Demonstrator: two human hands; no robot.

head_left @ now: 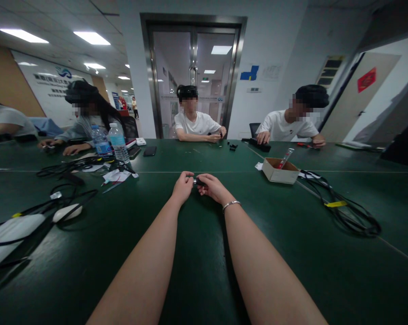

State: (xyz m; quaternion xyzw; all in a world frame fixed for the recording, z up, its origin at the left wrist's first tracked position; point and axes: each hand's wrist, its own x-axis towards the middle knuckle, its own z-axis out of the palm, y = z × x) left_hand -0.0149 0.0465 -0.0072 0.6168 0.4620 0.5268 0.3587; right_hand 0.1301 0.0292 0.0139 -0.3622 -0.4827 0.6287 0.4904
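From where I stand, the two hands are close together over the green table (pixel 200 271). The right hand (pixel 213 188), with a bracelet (pixel 231 205) at its wrist, is pinched on a small black gadget (pixel 199 182), which sits between the hands, its pale end towards the left hand (pixel 183 187). The left fingers curl around there, but I can't tell whether they grip it. A small box (pixel 280 175) stands off to the right, near a coiled cable (pixel 354 213); a water bottle (pixel 118 143) stands to the left.
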